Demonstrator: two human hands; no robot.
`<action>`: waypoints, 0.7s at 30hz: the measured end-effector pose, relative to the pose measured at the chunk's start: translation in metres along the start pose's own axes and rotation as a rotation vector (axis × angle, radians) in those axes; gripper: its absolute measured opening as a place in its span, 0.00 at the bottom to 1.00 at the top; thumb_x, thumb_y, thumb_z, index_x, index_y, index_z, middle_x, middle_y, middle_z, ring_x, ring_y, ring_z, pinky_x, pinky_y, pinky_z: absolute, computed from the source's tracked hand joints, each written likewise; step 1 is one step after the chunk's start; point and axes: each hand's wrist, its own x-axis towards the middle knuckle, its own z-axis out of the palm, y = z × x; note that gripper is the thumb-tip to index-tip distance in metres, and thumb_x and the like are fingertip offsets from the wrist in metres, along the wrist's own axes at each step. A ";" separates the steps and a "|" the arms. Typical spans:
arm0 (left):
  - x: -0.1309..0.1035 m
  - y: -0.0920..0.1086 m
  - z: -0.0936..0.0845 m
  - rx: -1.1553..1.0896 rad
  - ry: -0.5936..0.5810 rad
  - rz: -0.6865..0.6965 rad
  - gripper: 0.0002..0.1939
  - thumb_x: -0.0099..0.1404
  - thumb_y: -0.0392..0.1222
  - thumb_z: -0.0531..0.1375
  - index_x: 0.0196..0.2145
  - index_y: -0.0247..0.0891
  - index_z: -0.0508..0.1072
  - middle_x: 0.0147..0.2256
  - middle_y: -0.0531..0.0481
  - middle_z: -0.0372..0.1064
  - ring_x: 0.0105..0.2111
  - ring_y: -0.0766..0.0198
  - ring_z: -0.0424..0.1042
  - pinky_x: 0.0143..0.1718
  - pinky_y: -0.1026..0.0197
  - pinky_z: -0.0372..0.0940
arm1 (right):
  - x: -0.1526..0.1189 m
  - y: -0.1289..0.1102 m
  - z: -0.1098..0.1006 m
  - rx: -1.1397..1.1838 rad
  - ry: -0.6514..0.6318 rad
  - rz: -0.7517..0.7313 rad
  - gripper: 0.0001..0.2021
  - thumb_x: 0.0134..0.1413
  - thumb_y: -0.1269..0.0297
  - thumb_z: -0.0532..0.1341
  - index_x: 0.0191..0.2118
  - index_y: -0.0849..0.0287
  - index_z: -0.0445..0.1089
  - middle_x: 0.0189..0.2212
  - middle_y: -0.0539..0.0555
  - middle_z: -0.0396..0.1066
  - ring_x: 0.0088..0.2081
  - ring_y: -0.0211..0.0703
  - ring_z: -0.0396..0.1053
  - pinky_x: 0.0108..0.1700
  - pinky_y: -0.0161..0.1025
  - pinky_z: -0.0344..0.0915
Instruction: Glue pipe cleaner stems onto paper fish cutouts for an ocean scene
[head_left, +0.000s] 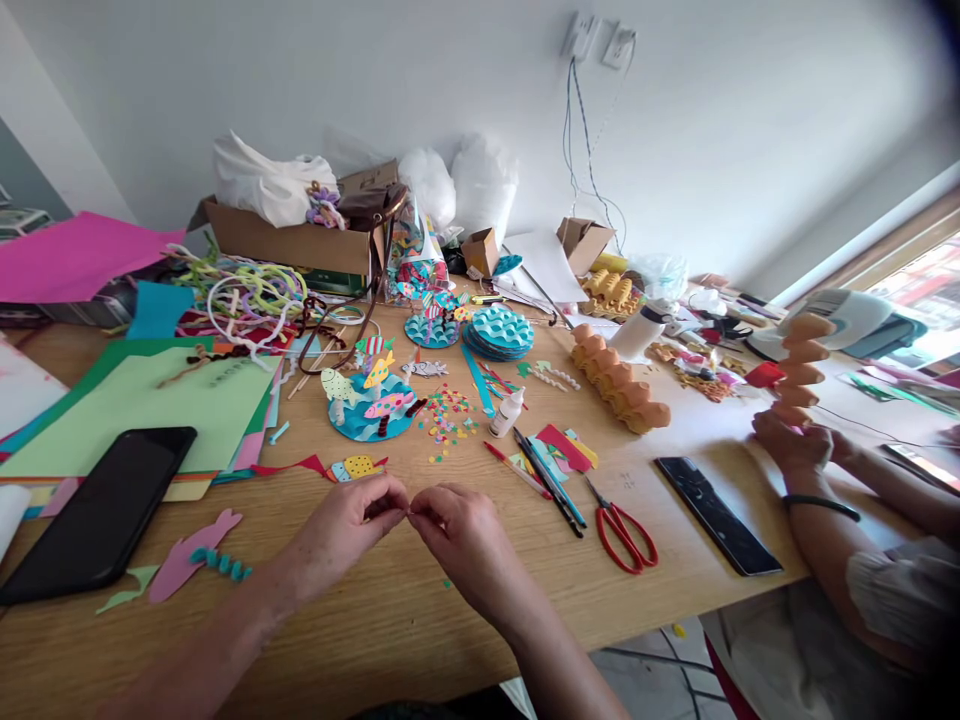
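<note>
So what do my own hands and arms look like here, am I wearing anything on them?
Your left hand and right hand are both bare, with no gloves. No sleeve shows on the visible stretch of either forearm, and I see no watch or bracelet. Any nail polish is too small to make out.

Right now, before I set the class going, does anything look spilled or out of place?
Yes: colourful dots lie scattered loose on the table beside the blue plate, so they look spilled. Further back, pipe cleaners form an untidy tangle.
</note>
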 end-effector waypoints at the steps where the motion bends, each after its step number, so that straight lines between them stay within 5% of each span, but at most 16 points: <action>1: 0.000 0.001 -0.001 0.002 -0.003 -0.006 0.06 0.55 0.41 0.54 0.25 0.38 0.69 0.22 0.55 0.64 0.24 0.66 0.63 0.25 0.66 0.58 | 0.000 0.000 0.000 -0.016 0.004 -0.015 0.05 0.55 0.69 0.58 0.30 0.59 0.70 0.26 0.50 0.72 0.30 0.36 0.69 0.31 0.30 0.55; 10: -0.006 -0.016 0.015 -0.073 -0.092 -0.097 0.05 0.53 0.37 0.52 0.26 0.38 0.67 0.23 0.54 0.64 0.25 0.65 0.63 0.28 0.64 0.59 | -0.007 -0.004 0.006 -0.171 -0.107 -0.031 0.06 0.56 0.69 0.57 0.30 0.59 0.70 0.27 0.52 0.74 0.31 0.40 0.70 0.32 0.33 0.56; 15: -0.010 -0.032 0.017 -0.090 -0.187 -0.149 0.03 0.51 0.37 0.53 0.24 0.38 0.67 0.22 0.55 0.64 0.24 0.65 0.63 0.26 0.64 0.59 | -0.011 -0.003 0.015 -0.062 -0.198 0.058 0.05 0.53 0.70 0.59 0.29 0.57 0.71 0.28 0.49 0.74 0.32 0.39 0.71 0.32 0.31 0.57; 21: -0.007 -0.030 0.017 -0.087 -0.172 -0.130 0.02 0.54 0.38 0.54 0.26 0.39 0.65 0.23 0.56 0.64 0.26 0.64 0.65 0.28 0.65 0.60 | -0.010 0.003 0.020 0.083 -0.166 0.127 0.07 0.52 0.73 0.58 0.31 0.56 0.72 0.28 0.48 0.75 0.32 0.36 0.71 0.32 0.29 0.57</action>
